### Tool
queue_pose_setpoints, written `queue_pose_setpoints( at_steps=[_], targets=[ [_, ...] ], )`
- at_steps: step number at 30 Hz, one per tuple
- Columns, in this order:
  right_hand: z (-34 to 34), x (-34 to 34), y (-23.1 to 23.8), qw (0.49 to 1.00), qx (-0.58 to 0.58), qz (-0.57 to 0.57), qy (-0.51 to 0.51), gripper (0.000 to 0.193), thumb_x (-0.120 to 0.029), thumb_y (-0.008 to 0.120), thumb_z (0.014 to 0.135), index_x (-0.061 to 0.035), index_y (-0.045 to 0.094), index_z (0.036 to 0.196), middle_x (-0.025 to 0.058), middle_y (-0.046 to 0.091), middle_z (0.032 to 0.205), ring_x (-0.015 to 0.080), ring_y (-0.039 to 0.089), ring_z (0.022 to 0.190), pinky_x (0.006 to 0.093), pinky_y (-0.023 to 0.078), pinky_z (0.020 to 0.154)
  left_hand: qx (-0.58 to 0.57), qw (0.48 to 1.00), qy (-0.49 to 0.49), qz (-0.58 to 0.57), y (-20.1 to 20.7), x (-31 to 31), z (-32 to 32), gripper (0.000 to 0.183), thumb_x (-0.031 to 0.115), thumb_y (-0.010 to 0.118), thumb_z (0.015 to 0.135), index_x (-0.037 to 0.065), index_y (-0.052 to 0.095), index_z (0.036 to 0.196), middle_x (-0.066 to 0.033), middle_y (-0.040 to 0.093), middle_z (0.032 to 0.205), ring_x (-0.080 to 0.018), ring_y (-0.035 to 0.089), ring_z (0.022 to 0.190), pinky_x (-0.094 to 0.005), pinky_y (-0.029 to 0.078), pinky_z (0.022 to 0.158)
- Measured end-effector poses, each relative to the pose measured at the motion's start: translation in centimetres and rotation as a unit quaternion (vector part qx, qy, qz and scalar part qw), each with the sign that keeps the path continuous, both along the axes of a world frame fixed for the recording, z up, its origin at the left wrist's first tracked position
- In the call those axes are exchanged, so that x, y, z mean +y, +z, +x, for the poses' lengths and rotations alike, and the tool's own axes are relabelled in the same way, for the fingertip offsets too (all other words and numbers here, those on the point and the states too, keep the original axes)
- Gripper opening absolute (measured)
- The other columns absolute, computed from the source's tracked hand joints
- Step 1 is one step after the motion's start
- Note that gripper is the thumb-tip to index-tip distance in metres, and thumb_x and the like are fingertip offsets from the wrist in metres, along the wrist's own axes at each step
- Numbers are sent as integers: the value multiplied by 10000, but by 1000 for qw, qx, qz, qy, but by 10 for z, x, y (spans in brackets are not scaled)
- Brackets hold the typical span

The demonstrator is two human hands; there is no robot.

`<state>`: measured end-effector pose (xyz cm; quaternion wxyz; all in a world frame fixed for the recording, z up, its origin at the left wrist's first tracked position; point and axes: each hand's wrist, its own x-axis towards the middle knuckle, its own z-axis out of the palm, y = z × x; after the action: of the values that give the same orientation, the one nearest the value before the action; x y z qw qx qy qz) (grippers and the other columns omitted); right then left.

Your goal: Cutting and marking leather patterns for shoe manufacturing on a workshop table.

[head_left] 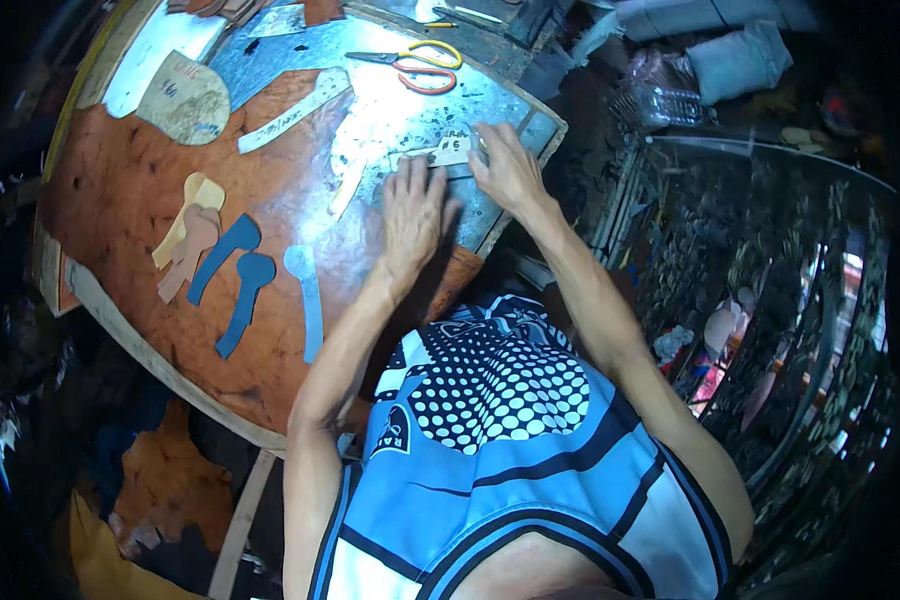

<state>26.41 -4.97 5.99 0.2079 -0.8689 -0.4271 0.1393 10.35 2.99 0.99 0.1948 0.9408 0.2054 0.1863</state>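
Observation:
A pale, strip-shaped pattern piece [453,150] with dark handwritten marks lies on the metal-topped part of the table. My left hand [415,215] is over its left end, fingers extended and fingertips resting at its edge. At the other end is my right hand [510,172], its thumb and fingers drawn together around something small and yellowish that I cannot make out. Another thin pale strip [346,192] lies left of my left hand. Beyond both hands sit scissors [410,66] with one yellow and one red-orange handle loop.
Brown leather [120,220] covers the table's left side. On it lie blue cut pieces [247,300], a light-blue piece [305,300], tan pieces [192,235], a rounded pattern [183,98] and a long pale pattern [295,112]. A wooden rim [160,365] edges the table. Bags [740,62] lie at far right.

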Motion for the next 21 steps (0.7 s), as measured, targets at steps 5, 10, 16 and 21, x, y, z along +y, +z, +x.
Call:
queue_pose_setpoints(
  at_steps=[5, 10, 16, 21],
  targets=[
    [7, 32, -19, 989, -17, -113, 95, 515, -285, 741, 819, -8, 613, 1234, 260, 554, 1224, 429, 599, 1115, 496, 489, 958, 33, 998, 38, -42, -40, -36, -18, 707, 585, 589, 888, 79, 541, 1380, -230, 343, 1538, -462, 294, 1413, -632, 246, 1124],
    [29, 11, -55, 987, 112, 86, 70, 410, -255, 733, 844, 27, 655, 1132, 121, 705, 968, 210, 663, 827, 338, 532, 733, -56, 996, 18, -70, -91, -47, -31, 692, 539, 614, 884, 44, 548, 1362, -243, 364, 1525, -447, 261, 1442, -628, 207, 1152],
    [-62, -7, -2, 891, 446, 91, -7, 130, -141, 731, 886, -78, 638, 951, -15, 607, 692, 67, 547, 546, 209, 418, 476, -245, 752, 184, -584, -47, -45, -70, 602, 494, 523, 988, 29, 515, 1371, -185, 605, 1316, -321, 566, 1246, -475, 393, 1108],
    [-147, 0, -18, 838, 543, 62, 14, 144, -146, 720, 900, -72, 623, 977, 7, 637, 744, 73, 566, 532, 204, 428, 465, -473, 487, 158, -717, -32, -38, -143, 296, 289, 562, 1013, 59, 573, 1198, -99, 667, 1152, -197, 653, 1055, -393, 525, 957]
  ],
)
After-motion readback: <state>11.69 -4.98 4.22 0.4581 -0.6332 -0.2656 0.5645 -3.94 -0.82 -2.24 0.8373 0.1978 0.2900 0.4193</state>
